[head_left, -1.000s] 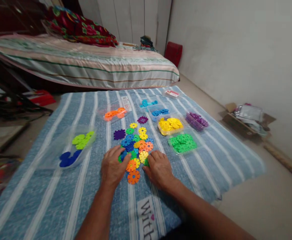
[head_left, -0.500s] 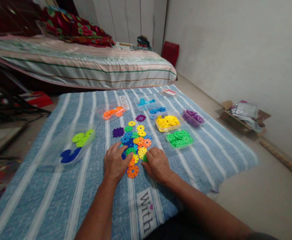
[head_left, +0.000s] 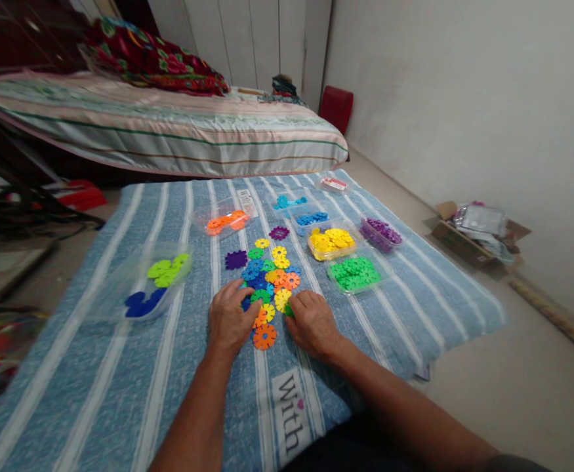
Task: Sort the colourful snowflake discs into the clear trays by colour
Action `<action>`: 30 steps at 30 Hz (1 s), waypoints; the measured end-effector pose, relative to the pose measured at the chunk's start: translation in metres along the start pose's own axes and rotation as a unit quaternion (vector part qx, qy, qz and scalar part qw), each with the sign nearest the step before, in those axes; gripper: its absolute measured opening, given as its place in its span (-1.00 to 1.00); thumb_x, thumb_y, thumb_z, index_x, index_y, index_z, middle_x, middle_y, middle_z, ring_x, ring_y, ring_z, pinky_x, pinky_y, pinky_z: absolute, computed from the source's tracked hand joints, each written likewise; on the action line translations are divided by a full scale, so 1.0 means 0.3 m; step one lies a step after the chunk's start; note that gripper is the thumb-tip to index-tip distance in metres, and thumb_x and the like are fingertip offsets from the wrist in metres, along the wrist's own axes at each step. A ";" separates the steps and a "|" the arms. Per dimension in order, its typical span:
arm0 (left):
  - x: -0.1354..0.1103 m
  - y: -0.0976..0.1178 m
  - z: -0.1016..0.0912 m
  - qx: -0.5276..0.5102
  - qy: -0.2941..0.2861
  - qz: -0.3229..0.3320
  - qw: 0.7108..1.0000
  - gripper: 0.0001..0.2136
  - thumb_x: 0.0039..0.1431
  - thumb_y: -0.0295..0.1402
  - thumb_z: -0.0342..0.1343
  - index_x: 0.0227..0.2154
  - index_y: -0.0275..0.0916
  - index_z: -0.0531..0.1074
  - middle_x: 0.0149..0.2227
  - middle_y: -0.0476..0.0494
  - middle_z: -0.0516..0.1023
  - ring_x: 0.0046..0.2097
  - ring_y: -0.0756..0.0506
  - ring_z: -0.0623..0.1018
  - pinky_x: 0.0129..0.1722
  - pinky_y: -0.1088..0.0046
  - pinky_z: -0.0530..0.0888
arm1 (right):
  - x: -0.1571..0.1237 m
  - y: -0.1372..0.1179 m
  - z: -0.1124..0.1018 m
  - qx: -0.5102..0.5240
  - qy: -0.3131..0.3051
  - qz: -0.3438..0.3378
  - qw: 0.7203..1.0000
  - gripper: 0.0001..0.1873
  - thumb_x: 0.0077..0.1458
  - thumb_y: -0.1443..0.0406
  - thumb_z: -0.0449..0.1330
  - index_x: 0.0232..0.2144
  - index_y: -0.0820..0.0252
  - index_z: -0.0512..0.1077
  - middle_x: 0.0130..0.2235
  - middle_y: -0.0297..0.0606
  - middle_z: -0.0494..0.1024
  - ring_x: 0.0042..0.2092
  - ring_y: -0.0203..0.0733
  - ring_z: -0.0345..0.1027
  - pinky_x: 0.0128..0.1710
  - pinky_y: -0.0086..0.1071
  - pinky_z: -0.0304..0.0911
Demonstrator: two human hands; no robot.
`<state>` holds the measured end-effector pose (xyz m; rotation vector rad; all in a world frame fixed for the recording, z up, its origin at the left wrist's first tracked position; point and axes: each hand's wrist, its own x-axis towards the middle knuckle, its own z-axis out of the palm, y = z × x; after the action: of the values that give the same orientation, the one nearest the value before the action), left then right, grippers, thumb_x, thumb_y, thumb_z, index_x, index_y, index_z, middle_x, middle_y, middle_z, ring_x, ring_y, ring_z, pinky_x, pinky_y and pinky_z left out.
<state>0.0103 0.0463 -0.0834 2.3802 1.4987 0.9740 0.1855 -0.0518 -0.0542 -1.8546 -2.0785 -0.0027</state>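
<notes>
Blue cloth point(head_left: 414, 308) with white stripes is covered in its middle by a loose pile of notched discs point(head_left: 271, 282), which is touched from both sides. At its left edge the left hand point(head_left: 228, 316) is laid, with the grip about half open: the thumb is held apart from the bent fingers, and blue and green discs can be seen in this gap. By the right hand point(head_left: 312, 322), whose fingers are curled close together, a green disc point(head_left: 289, 308) is partly covered (whether it is pinched or only touched cannot be told). Between both hands an orange disc point(head_left: 264, 337) is placed nearest to the person. Beyond the left hand a dark purple square point(head_left: 236, 260) is seen, and beyond the right hand yellow pieces point(head_left: 334, 241) are contained in a clear box point(head_left: 323, 258).
</notes>
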 end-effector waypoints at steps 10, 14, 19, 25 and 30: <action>-0.011 0.017 -0.028 -0.058 0.011 -0.049 0.997 -0.95 -0.05 -0.32 0.13 -0.50 -0.15 0.41 -0.07 -0.16 0.56 0.04 -0.20 0.49 0.10 0.16 0.39 | -0.014 0.018 -0.024 0.049 0.045 -0.025 0.997 -0.88 0.07 0.38 0.11 -0.28 0.17 0.38 -0.25 -0.18 0.46 -0.17 -0.10 0.28 -0.16 -0.29 0.20; -0.017 0.023 -0.039 -0.071 0.011 -0.057 0.996 -0.95 -0.04 -0.35 0.13 -0.54 -0.15 0.39 -0.09 -0.11 0.57 0.01 -0.17 0.50 0.08 0.19 0.41 | 0.008 0.073 -0.079 0.069 0.111 -0.036 0.991 -0.82 0.10 0.38 0.07 -0.21 0.17 0.40 -0.23 -0.15 0.48 -0.15 -0.09 0.31 -0.14 -0.27 0.22; -0.021 0.024 -0.038 -0.084 0.016 -0.069 0.994 -0.92 -0.02 -0.36 0.11 -0.57 -0.15 0.38 -0.09 -0.13 0.57 0.01 -0.17 0.50 0.08 0.18 0.40 | 0.052 0.191 -0.164 0.005 0.199 0.022 0.980 -0.75 0.13 0.32 0.07 -0.14 0.22 0.41 -0.19 -0.08 0.50 -0.13 -0.02 0.32 -0.09 -0.17 0.23; -0.022 0.034 -0.043 -0.100 0.021 -0.076 0.992 -0.88 0.03 -0.37 0.07 -0.58 -0.16 0.40 -0.09 -0.16 0.58 0.02 -0.16 0.51 0.09 0.17 0.40 | 0.043 0.183 -0.142 -0.003 0.223 0.038 0.974 -0.72 0.12 0.30 0.10 -0.11 0.23 0.41 -0.09 -0.02 0.46 -0.02 0.05 0.29 -0.02 -0.07 0.21; -0.022 0.040 -0.050 -0.125 0.026 -0.080 0.989 -0.85 0.07 -0.33 0.05 -0.56 -0.17 0.42 -0.07 -0.16 0.58 0.06 -0.16 0.49 0.13 0.16 0.38 | 0.054 0.022 -0.044 0.122 0.120 -0.049 0.984 -0.80 0.12 0.38 0.08 -0.19 0.16 0.41 -0.18 -0.14 0.50 -0.11 -0.08 0.33 -0.10 -0.23 0.28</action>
<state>0.0082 0.0319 -0.0692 2.0445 1.4612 1.1189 0.1940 -0.0383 -0.0391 -1.5258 -1.9076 0.0023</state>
